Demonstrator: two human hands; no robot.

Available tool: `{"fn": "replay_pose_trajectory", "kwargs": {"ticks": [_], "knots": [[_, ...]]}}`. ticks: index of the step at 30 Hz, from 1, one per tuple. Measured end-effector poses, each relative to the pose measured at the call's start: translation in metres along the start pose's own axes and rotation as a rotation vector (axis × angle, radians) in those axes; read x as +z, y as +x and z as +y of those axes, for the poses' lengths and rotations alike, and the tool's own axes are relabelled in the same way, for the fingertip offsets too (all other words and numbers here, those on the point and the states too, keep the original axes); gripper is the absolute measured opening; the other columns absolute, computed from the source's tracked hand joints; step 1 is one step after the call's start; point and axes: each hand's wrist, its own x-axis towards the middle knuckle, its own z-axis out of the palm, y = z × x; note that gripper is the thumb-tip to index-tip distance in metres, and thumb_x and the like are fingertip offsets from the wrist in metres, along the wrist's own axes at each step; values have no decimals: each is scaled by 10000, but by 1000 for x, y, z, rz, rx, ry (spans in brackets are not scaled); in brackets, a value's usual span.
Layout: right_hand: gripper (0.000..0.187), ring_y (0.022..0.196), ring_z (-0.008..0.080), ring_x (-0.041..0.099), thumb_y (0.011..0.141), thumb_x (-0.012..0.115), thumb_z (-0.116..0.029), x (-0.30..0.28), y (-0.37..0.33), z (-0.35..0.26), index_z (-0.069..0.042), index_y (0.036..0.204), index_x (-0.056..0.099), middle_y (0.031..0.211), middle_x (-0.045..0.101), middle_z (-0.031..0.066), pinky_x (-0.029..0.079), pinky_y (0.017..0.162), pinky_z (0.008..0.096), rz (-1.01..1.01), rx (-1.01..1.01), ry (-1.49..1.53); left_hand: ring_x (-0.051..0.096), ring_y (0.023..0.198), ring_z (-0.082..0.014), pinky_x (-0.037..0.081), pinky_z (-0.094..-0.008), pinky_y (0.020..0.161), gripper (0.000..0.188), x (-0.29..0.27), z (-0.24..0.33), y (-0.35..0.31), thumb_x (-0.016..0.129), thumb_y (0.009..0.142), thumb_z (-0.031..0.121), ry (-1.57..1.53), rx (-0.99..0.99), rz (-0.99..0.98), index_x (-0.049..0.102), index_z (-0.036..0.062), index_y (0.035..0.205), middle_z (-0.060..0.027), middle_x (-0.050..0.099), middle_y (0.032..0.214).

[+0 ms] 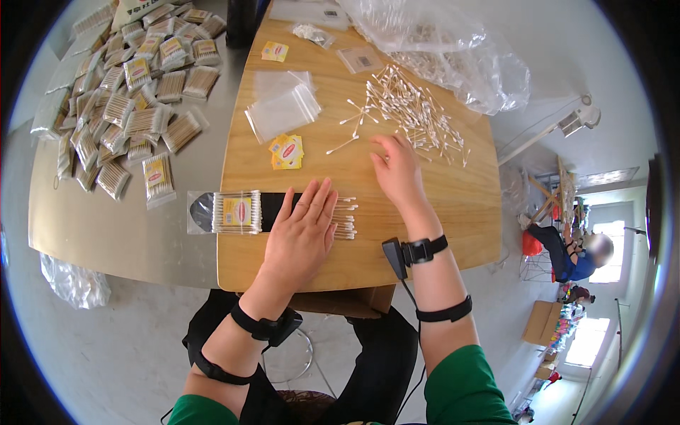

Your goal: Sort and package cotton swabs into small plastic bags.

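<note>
My left hand lies flat, fingers stretched out, over a row of cotton swabs whose white tips stick out to its right. Beneath it runs a black strip, its rounded left end inside a clear bag. On that strip, left of my hand, sits a bundle of swabs with a yellow card on it. My right hand hovers at the near edge of a loose heap of cotton swabs. Its fingers are curled, with a gap between thumb and forefinger; the palm side is partly hidden.
Yellow cards and clear zip bags lie on the wooden table. A large plastic bag of swabs lies at the back. Many filled packets cover the metal table at left. A lamp stands right; people sit farther off.
</note>
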Motion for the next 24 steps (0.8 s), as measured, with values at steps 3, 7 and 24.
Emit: {"fn": "replay_pose_trajectory", "kwargs": {"ticks": [3, 7, 24], "knots": [[167, 1044, 321, 630, 870, 723, -60, 15, 12, -12, -99, 1030, 695, 1041, 661, 72, 526, 875, 426, -21, -157, 3, 397, 1489, -277, 285, -490, 1234, 519, -1, -2, -1, 557, 1003, 227, 1, 0, -8, 510, 19, 1476, -125, 425, 1607], [102, 986, 329, 633, 875, 714, -61, 17, 12, -19, -84, 969, 680, 991, 660, 76, 530, 834, 435, -108, -127, 2, 400, 1485, -283, 291, -486, 1232, 526, -2, -1, 1, 561, 996, 214, -18, 3, -6, 501, 9, 1477, -131, 423, 1605], [175, 951, 222, 651, 1062, 545, -111, -2, -77, -39, -8, 1101, 682, 1035, 657, 105, 523, 819, 346, -36, 210, 594, 402, 1492, -257, 296, -488, 1235, 528, 3, -2, 1, 578, 996, 219, 73, -4, -20, 511, 58, 1495, -93, 438, 1609]]}}
